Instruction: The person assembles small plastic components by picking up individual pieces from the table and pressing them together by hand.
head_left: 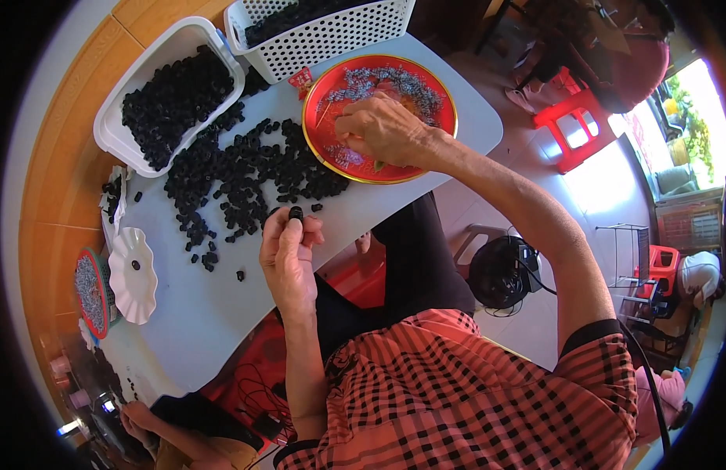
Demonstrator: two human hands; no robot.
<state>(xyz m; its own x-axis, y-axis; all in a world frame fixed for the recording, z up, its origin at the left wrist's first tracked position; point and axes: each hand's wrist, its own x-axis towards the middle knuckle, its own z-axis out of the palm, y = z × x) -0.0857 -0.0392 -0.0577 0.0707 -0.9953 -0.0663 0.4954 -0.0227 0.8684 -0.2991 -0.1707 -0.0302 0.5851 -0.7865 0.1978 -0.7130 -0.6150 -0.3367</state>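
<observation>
Left hand (291, 262), raised over the near edge of the desk (222, 313), pinches a small black piece (296, 212) upright between thumb and fingers, just below a loose spread of similar black pieces (249, 176). Right hand (390, 129) reaches over the red plate (318, 139) with small silvery bits (420, 91) scattered across it, fingers bent inward and close together; cannot tell whether they grip anything. Beyond the spread, a white tub (107, 129) heaped with black pieces sits left of a white perforated basket (324, 53), a scalloped white dish (133, 294) lying nearer at far left.
</observation>
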